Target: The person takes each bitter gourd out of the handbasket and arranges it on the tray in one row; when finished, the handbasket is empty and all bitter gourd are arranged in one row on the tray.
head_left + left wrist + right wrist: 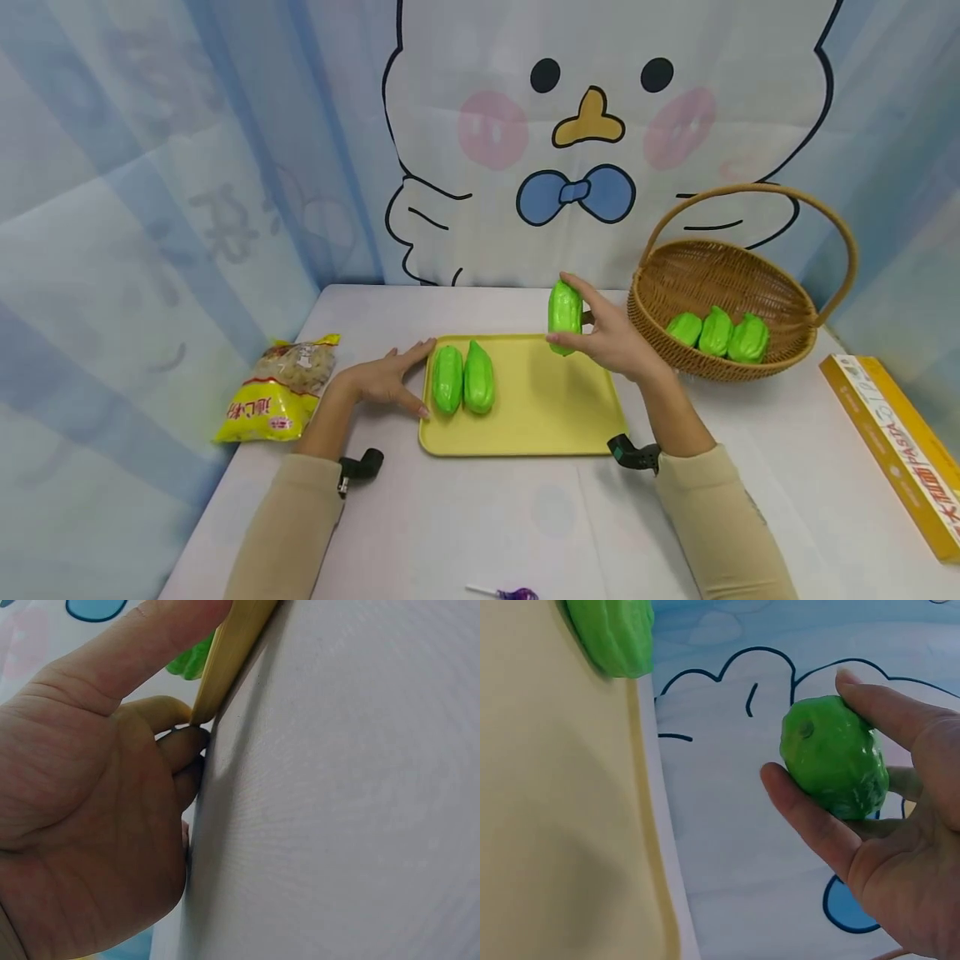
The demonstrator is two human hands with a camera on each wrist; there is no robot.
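Note:
My right hand [611, 337] holds a bumpy green bitter melon [565, 317] between thumb and fingers, raised above the back right of a yellow tray [540, 408]. The right wrist view shows the melon's rounded end [829, 750] toward the camera. Two more bitter melons [447, 380] [478, 379] lie side by side at the tray's left end. My left hand [382, 379] rests at the tray's left edge, thumb and index finger spread along it. In the left wrist view the thumb [142, 645] reaches over the rim and the other fingers touch the tray's side.
A wicker basket [712, 258] with a tall handle stands at the back right, several bitter melons inside. A yellow pasta box [892, 450] lies at the right edge, a yellow food bag [281, 392] at the left. Near the front is a purple lollipop [517, 593].

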